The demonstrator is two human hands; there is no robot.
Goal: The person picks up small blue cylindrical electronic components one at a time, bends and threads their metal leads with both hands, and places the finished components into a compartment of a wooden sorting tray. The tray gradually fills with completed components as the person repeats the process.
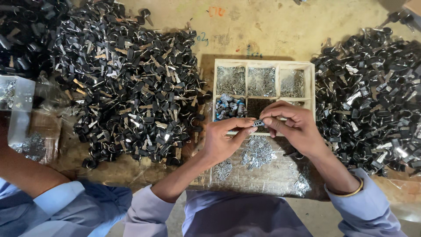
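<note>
Item: small dark metal part (258, 123), pinched between the fingertips of both hands, held just above the near edge of the wooden tray (264, 64); too small to tell its exact kind

Left hand (222, 140): thumb and forefinger closed on the part's left end, other fingers curled under

Right hand (293, 125): fingertips closed on the part's right end from above; a gold bangle (351, 192) on that wrist

Step in hand, as judged: a fine fitting or assembly of the small part, both hands steadying it. The next move would call for a precise fingertip grip and little force, since the piece is tiny and easily dropped among the loose bits below

Tray: divided into compartments; the three far ones hold fine silvery pieces, the near left one holds blue-and-white pieces (229, 108), the near middle one something dark, partly behind the hands

Below the hands: loose silvery pieces (258, 152) scattered on a clear plastic sheet (263, 177)

To either side: left heap of black-headed keys (131, 83) and right heap of keys (372, 96), both cut off at the frame edges

Far left: another person's forearm and blue sleeve (57, 197), beside a clear bag (17, 101) whose contents are blurred
</note>
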